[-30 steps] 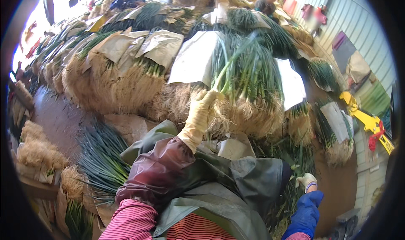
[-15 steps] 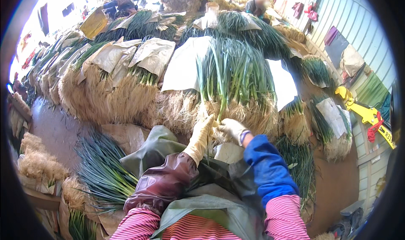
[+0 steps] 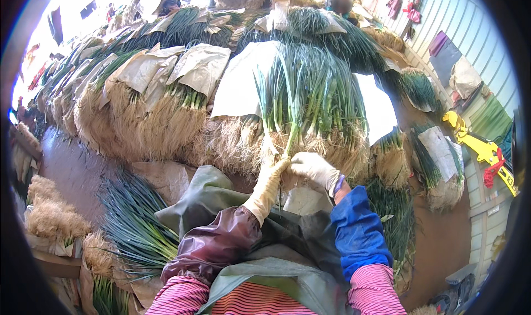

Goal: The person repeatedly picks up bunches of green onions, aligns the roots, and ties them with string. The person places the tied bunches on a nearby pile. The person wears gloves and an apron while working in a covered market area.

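Observation:
Both hands meet in front of a large upright bundle of green onions point(image 3: 326, 93), leaves pointing away from me and pale hairy roots toward me. My left hand point(image 3: 270, 179), in a cream glove, is closed round the lower end of a loose green onion point(image 3: 292, 135) whose leaves lie over the bundle. Beside it, my right hand point(image 3: 316, 169), also gloved, has its fingers curled in against the stalk's base. Whatever those fingertips grip is hidden behind the glove. A dark green apron point(image 3: 204, 196) covers my lap under both arms.
Root-fringed onion bundles point(image 3: 149, 127) wrapped in brown paper point(image 3: 199, 68) stand in rows ahead. Loose green onions point(image 3: 138, 223) lie at my left, more point(image 3: 390, 210) at my right. A yellow tool-like bar point(image 3: 481, 149) is by the right wall. Another person point(image 3: 340, 5) sits far back.
My right hand has shifted slightly right and turned, its back now showing more. The left hand stays almost in place at the onion's base. The far-left person has bent lower.

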Demonstrator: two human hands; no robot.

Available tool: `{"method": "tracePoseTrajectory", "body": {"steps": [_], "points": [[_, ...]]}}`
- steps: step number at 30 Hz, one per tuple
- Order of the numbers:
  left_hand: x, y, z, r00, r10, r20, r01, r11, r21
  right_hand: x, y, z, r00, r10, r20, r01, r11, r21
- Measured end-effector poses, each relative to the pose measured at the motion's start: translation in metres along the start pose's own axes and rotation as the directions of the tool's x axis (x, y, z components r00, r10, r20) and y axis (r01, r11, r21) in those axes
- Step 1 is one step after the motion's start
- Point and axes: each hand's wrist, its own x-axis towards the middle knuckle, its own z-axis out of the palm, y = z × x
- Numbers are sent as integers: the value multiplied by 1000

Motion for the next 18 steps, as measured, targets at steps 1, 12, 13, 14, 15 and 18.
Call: {"method": "tracePoseTrajectory", "body": {"steps": [1,12,13,14,15,18], "points": [[0,-5,-5,999,-35,27,36,998,-45,-2,-16,-8,989,134,-60,-123,980,159],[-28,-7,19,973,-177,147,217,921,-324,34,18,24,904,274,-328,23,735,678],[-27,-11,18,979,-164,116,194,926,-323,32,15,25,869,266,-417,8,836,549],[-26,-15,17,985,-152,87,172,930,-324,29,12,26,830,241,-503,-21,914,404],[-24,-19,16,989,-139,56,149,934,-323,29,14,27,796,175,-580,-78,979,188],[-17,-19,11,989,-122,81,144,917,-373,26,13,29,725,-57,-686,-192,940,-282]]}}
